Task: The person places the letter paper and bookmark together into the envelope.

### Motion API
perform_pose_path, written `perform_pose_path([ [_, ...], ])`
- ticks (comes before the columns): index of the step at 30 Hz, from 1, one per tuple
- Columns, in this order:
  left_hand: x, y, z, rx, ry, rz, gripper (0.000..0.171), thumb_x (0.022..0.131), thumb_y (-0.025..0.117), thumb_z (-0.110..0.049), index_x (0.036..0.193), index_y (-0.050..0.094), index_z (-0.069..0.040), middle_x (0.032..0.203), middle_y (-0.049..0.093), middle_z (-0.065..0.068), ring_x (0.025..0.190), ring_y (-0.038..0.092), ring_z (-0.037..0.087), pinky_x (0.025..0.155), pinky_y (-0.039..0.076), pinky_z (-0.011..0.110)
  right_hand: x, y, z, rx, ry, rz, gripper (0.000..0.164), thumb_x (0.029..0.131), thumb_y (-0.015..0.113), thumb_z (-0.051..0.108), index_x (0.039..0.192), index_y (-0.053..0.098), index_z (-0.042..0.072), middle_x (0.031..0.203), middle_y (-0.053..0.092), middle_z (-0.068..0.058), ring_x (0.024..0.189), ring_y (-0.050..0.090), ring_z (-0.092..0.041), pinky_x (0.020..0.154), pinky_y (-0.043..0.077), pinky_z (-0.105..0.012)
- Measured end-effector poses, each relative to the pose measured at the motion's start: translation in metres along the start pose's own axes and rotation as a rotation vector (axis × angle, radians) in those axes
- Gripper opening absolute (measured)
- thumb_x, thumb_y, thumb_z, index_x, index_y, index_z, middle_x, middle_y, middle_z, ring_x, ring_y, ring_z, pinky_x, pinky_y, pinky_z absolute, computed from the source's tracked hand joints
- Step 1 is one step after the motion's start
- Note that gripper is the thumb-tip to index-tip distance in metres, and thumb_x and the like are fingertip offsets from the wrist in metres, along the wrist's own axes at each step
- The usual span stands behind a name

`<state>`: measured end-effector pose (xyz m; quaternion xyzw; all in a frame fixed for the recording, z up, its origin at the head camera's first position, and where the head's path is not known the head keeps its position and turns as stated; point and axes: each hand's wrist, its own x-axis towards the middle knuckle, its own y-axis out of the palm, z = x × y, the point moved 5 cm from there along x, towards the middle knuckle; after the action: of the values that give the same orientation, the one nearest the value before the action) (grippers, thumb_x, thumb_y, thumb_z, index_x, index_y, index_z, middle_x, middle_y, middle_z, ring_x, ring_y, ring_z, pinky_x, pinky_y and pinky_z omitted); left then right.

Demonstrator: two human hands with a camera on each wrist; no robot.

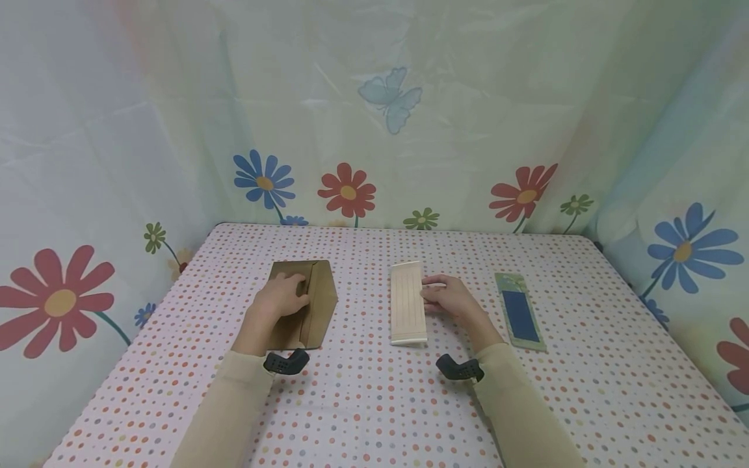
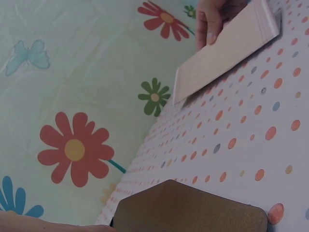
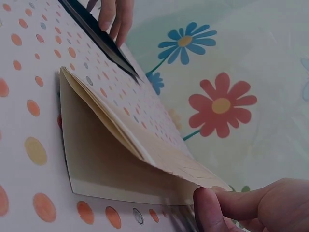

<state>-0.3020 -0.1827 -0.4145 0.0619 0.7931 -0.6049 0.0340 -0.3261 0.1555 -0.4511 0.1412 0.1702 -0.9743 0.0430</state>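
Note:
A brown paper envelope lies on the left of the table with its pointed flap spread out to the right. My left hand holds it at the pocket edge beside the flap, fingers bent; whether a fingertip is inside the mouth is hidden. In the middle, a cream sheet of lined letter paper, folded over in layers, stands tilted with one long edge raised. Its raised right edge is pinched between the thumb and fingers of my right hand. The right wrist view shows the folded layers of paper gaping apart.
A green card with a dark blue panel lies flat to the right of my right hand. The table has a dotted cloth. Flower-printed curtains close off the back and both sides.

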Motion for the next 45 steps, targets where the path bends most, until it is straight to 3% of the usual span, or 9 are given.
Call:
perform_pose_path([
  [10, 0.0, 0.0, 0.001, -0.008, -0.004, 0.004, 0.057, 0.091, 0.056, -0.032, 0.142, 0.044, -0.01, 0.147, 0.035, 0.026, 0.13, 0.041, 0.047, 0.097, 0.042, 0.061, -0.001, 0.003, 0.002, 0.015, -0.003, 0.031, 0.042, 0.095, 0.056, 0.011, 0.134, 0.046, 0.002, 0.102, 0.065, -0.011, 0.075, 0.064, -0.008, 0.07, 0.057, -0.022],
  [25, -0.002, 0.0, 0.0, -0.006, -0.02, 0.011, 0.056, 0.092, 0.055, -0.031, 0.143, 0.043, -0.01, 0.148, 0.034, 0.026, 0.131, 0.039, 0.046, 0.099, 0.042, 0.06, 0.0, 0.009, 0.001, 0.014, 0.002, -0.004, 0.041, 0.094, 0.057, 0.013, 0.133, 0.048, 0.005, 0.101, 0.066, -0.012, 0.076, 0.066, -0.011, 0.069, 0.057, -0.023],
  [45, -0.004, -0.001, -0.003, -0.002, -0.021, 0.003, 0.054, 0.091, 0.056, -0.029, 0.14, 0.046, -0.01, 0.145, 0.037, 0.025, 0.129, 0.042, 0.045, 0.097, 0.043, 0.059, -0.001, 0.015, 0.003, 0.045, 0.03, 0.01, 0.04, 0.093, 0.058, 0.011, 0.132, 0.05, 0.006, 0.107, 0.066, -0.013, 0.076, 0.065, -0.01, 0.07, 0.057, -0.023],
])
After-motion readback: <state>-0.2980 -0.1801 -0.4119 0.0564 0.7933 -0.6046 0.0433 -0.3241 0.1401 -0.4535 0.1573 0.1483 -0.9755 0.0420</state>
